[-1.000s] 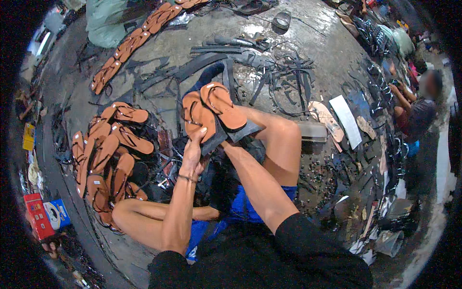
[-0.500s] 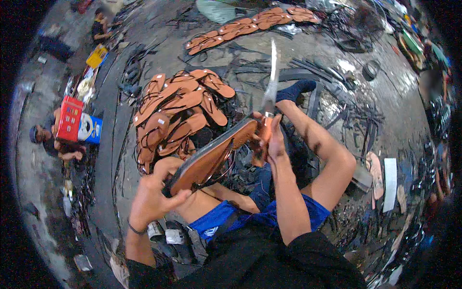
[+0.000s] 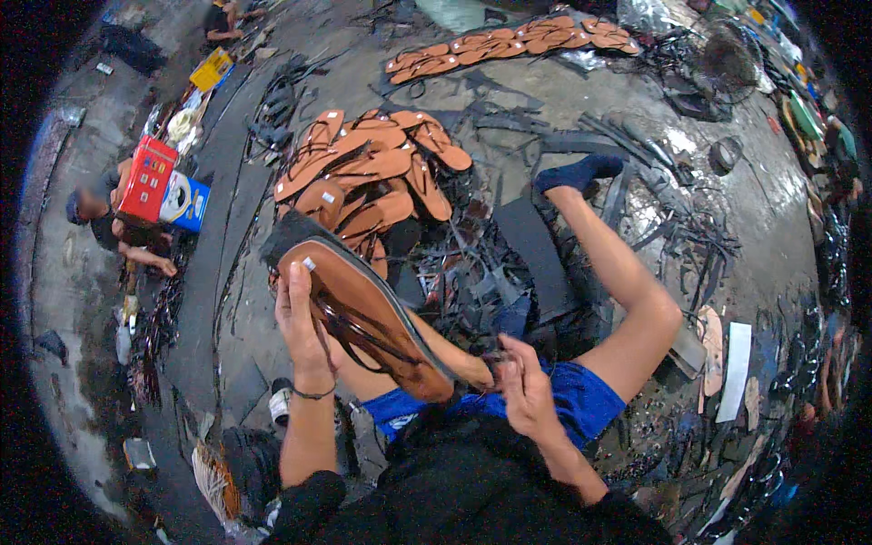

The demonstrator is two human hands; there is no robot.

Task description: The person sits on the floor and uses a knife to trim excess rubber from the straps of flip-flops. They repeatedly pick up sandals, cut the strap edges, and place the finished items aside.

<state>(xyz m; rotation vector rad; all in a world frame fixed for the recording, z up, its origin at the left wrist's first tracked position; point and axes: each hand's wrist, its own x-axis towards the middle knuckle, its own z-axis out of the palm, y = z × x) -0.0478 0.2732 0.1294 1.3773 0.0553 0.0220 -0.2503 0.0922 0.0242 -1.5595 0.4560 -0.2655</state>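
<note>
My left hand (image 3: 304, 318) is closed on the edge of a brown flip-flop sandal (image 3: 363, 313) with dark thong straps. A wider black rubber sole (image 3: 304, 229) juts out past the sandal's far end. The sandal slants across my lap, its near end close to my shirt. My right hand (image 3: 527, 391) is beside that near end, apart from it, with its fingers curled. A small dark shape shows at those fingertips, too blurred to name. No knife blade is visible now. Beyond the held sandal lies a heap of similar brown sandals (image 3: 363, 163).
Black rubber offcuts (image 3: 472, 263) lie between my legs. A row of brown sandals (image 3: 509, 45) stretches across the far floor. Red (image 3: 148, 177) and blue (image 3: 186, 204) boxes stand at left, beside a seated person (image 3: 109, 209). A pale strip (image 3: 734, 372) lies at right.
The sandal has swung round in my left hand, its brown face now turned more upward. My right hand has moved nearer my body, and the curved knife it held is out of sight.
</note>
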